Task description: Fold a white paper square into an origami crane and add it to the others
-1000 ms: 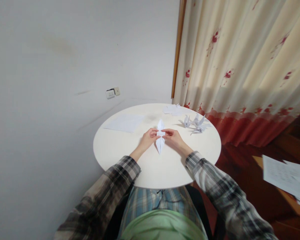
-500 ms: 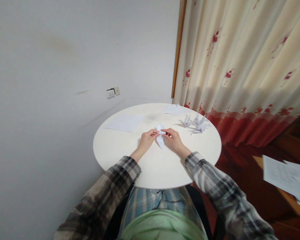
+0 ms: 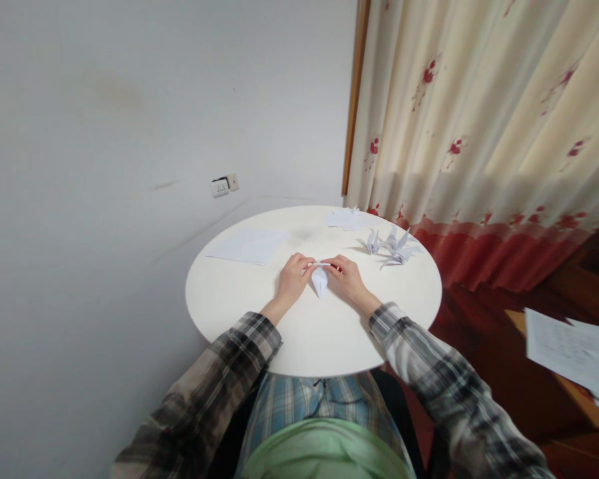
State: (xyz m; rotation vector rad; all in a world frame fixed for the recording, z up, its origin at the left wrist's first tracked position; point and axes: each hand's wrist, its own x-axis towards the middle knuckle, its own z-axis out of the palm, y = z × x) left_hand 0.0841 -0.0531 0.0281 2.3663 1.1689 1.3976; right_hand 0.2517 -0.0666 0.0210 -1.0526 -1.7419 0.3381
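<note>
A small piece of folded white paper (image 3: 320,282) is held between both hands over the middle of the round white table (image 3: 324,342). Its pointed lower half hangs toward me, while the upper part is doubled into a narrow edge at my fingertips. My left hand (image 3: 293,278) pinches the left end of that edge. On the opposite end, my right hand (image 3: 348,277) is closed in a similar pinch. Fingers partly hide the paper's top. Several folded paper cranes (image 3: 397,248) stand to the right of my right hand.
Flat white sheets (image 3: 249,245) lie at the table's left rear. More paper pieces (image 3: 347,218) rest near the back edge. A wall with a socket (image 3: 220,188) borders the left, and a curtain (image 3: 459,146) hangs behind. Written papers (image 3: 569,352) lie on a wooden surface at right.
The upper flap of the folded paper, which stood up beyond my fingers, is now folded down out of sight. Both hands have stayed in nearly the same place.
</note>
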